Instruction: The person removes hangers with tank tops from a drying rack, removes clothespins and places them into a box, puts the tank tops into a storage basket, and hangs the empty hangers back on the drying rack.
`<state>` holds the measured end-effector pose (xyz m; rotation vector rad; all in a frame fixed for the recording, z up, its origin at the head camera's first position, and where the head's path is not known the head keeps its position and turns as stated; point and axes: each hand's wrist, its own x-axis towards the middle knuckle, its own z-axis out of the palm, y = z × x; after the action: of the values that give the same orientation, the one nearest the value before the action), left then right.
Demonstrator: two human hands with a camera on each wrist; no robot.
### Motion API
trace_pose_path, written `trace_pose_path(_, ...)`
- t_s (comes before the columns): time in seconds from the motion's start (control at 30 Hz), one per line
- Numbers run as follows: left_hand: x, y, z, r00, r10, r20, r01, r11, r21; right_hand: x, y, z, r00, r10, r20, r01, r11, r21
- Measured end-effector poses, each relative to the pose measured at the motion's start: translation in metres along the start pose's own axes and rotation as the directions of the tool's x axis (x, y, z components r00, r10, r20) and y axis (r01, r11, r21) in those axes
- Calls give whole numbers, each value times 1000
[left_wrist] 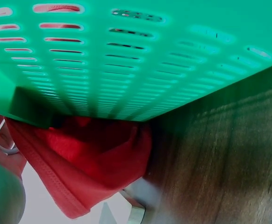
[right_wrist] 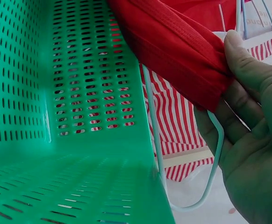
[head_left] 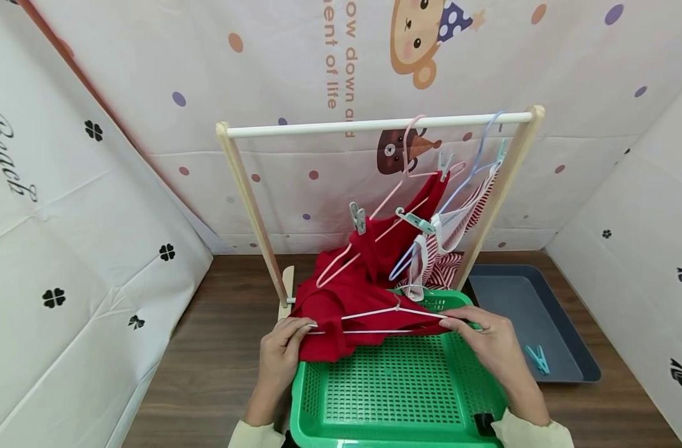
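Pinching rumpled red garment (head_left: 369, 322) and thin white hanger (head_left: 397, 308): left fingers (head_left: 294, 326), right fingers (head_left: 460, 313).

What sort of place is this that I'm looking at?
Probably a small staged laundry-drying corner: a drying rack with pegged clothes, a green basket, and patterned sheets serving as walls. I can't tell what building it's in.

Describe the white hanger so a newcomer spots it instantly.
Find the green basket before the rack. Over its far end, the white hanger runs across red cloth between the left hand and right hand. Unlike the pink hanger and blue hanger, it isn't hooked on the rack.
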<state>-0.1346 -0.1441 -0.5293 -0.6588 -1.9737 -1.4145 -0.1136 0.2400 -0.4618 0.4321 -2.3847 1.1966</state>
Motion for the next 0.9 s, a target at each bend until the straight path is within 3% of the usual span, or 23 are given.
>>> trace_pose_path(0.17, 0, 1, 0, 1000, -1, 6, 1, 1000, 3, 0, 0, 1, 1000, 19, -18, -19, 1000, -4)
trace_pose_path(0.47, 2, 5, -3, 999, -22, 26, 21, 1000, 12, 1, -2, 3, 999, -25, -46, 24, 999, -38)
trace_pose_path(0.7, 6, 12, -10, 995, -63, 84, 59, 997, 51, 1, 0, 3, 997, -54, -53, 50, 996, -68)
trace_pose_path(0.9, 13, 13, -15, 996, -52, 79, 47, 997, 53, 0, 1, 4, 997, -45, -56, 41, 997, -70)
